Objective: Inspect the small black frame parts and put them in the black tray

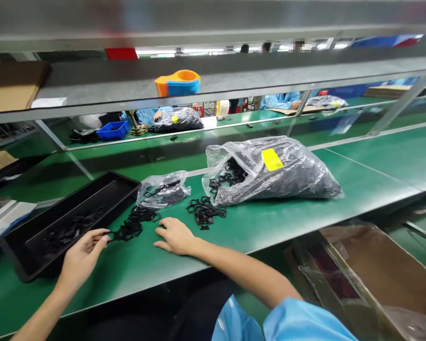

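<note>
My left hand [83, 255] pinches the edge of a small black plastic part [116, 234] between thumb and fingers, at the near end of a loose pile of black ring-like parts [137, 220]. My right hand [175, 236] rests on the green tabletop just right of that pile, its fingers apart and nothing seen in them. A black tray [106, 194] with more black parts in its bottom lies tilted at the left, beside my left hand. Behind the pile sits a small clear bag [165, 189] of black parts. Another small heap of parts [205, 211] lies beyond my right hand.
A large clear bag [291, 173] with a yellow label lies open toward the left, full of black parts. Orange and blue tape rings [179, 83] sit on the shelf above. An open cardboard box [386, 274] stands below at right. Co-workers in blue sit across the line.
</note>
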`<state>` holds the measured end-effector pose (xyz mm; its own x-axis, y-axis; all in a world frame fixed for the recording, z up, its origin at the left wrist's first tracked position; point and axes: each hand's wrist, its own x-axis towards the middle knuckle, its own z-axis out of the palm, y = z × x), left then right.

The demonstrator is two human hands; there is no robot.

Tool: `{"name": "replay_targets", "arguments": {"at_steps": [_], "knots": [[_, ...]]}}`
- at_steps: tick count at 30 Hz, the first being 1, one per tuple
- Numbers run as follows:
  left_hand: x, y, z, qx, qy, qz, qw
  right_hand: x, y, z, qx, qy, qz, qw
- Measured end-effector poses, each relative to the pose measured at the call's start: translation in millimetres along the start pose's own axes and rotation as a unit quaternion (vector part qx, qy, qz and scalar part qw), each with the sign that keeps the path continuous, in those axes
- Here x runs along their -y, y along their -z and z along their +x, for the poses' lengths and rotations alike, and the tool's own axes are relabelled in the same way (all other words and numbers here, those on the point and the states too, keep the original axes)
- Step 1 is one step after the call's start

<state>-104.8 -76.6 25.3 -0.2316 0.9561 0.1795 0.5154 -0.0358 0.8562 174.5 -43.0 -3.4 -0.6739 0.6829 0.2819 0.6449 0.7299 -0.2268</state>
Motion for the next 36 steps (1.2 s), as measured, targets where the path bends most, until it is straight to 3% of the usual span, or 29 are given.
{"name": "replay_targets", "arguments": {"at_steps": [3,8,12,14,17,19,23,25,26,28,29,31,33,36], "knots": [[11.5,20.1,14.2,-0.030,-0.018,0.019,0.999,1.8,5.0,3.6,0.007,0.005,-0.021,1.000],[2.0,65.4,67.4,-0.060,-0.053,0.085,0.993,-5.0,-0.9,17.3,-0.009,0.029,-0.027,0.999],[-1.6,74.3,121.8,-0.065,-0.052,0.123,0.989,-18.1,-11.3,25.5,-0.036,0.067,-0.050,0.996],[-3.1,69.3,144.2,-0.024,-0.048,0.144,0.988,-21.2,-12.0,24.5,-0.031,0.074,-0.042,0.996],[-5.0,64.8,168.8,0.084,-0.038,0.184,0.979,-17.5,-6.9,22.1,-0.010,0.057,-0.022,0.998],[-2.3,67.8,180.6,0.155,-0.028,0.220,0.963,-11.7,-3.1,20.8,0.010,0.038,-0.008,0.999],[13.1,72.4,195.3,0.243,-0.029,0.314,0.917,-6.2,-1.6,11.8,0.031,0.043,0.037,0.998],[15.1,65.3,189.2,0.222,-0.064,0.363,0.903,-9.7,1.2,3.8,0.016,0.041,0.054,0.998],[12.4,58.4,180.8,0.169,-0.101,0.381,0.903,-13.4,5.0,-0.1,0.007,0.037,0.055,0.998],[1.4,36.9,154.8,0.072,-0.193,0.340,0.918,-25.2,18.0,-5.4,-0.016,0.009,0.034,0.999],[-5.2,22.4,139.3,0.058,-0.226,0.293,0.927,-32.9,26.6,-6.2,-0.023,-0.017,0.013,0.999],[-16.1,-11.4,108.9,0.114,-0.274,0.225,0.928,-49.9,43.8,-3.9,-0.013,-0.101,-0.045,0.994],[-20.8,-46.2,85.2,0.175,-0.320,0.237,0.901,-65.4,55.0,1.3,0.031,-0.194,-0.097,0.976],[-17.4,-86.1,65.9,0.169,-0.346,0.311,0.869,-79.2,56.2,6.0,0.057,-0.208,-0.100,0.971]]}}
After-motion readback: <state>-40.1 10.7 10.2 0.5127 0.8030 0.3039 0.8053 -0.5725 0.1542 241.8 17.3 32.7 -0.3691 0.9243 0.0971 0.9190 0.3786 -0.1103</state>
